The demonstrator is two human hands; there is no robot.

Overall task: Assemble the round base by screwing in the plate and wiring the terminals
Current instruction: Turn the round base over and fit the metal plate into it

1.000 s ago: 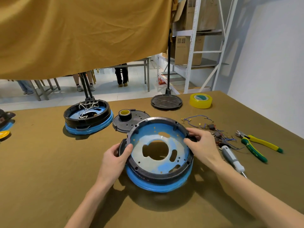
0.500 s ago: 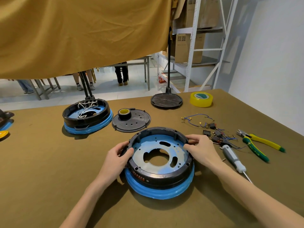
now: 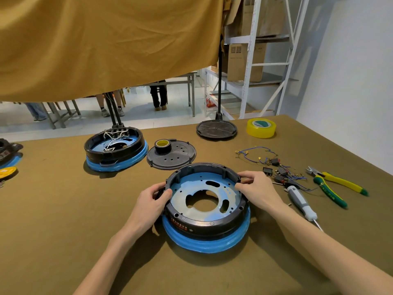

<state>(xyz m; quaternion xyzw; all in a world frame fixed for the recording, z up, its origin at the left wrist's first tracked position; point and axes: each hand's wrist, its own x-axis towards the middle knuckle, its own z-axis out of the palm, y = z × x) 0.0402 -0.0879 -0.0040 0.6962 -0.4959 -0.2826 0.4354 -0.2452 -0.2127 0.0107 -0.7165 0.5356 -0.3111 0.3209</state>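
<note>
Head view: table (image 3: 63, 231) carries the round base (image 3: 206, 228), flat, near the front middle. Left hand (image 3: 151, 201) grips its left rim, thumb hooked inside; right hand (image 3: 258, 188) pinches the right rim. Screwdriver (image 3: 302, 203) and wired terminals (image 3: 278, 169) lie just right of it.
</note>
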